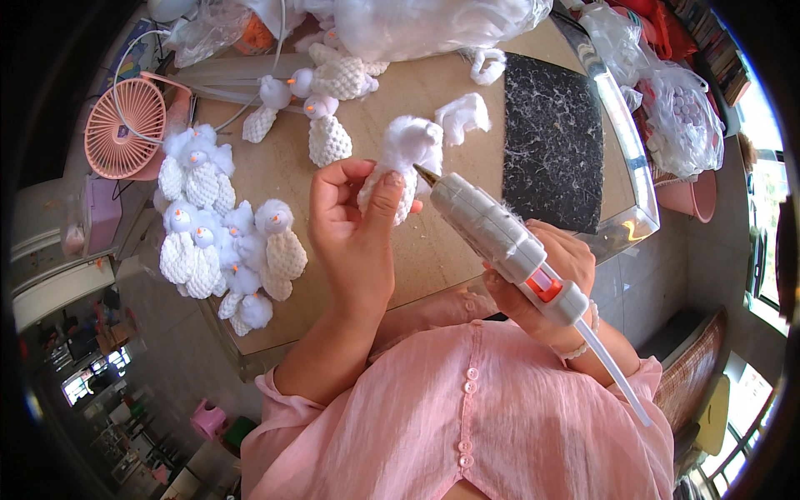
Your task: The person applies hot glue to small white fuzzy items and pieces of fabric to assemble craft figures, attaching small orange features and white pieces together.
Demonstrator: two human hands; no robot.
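Between the thumb and fingers of my left hand (353, 219) is a white snowman doll (412, 140) with a knitted body and fluffy white fur about its head. Its face is not visible from here. My right hand (547, 275) grips a white hot glue gun (487, 219), its body wrapped in clear material. The gun's brass nozzle (427, 175) points at the doll, close to the fur; whether it touches I cannot tell. A long translucent glue stick (615, 375) sticks out of the gun's back end. Just beyond the doll lies a loose strip of white fur (464, 117).
Several snowman dolls (203, 237) with orange noses crowd the table's left side. More dolls (329, 134) lie farther back, below a large bag of white stuffing (431, 28). A pink fan (125, 128) stands at the left, a black marbled mat (553, 140) lies at the right.
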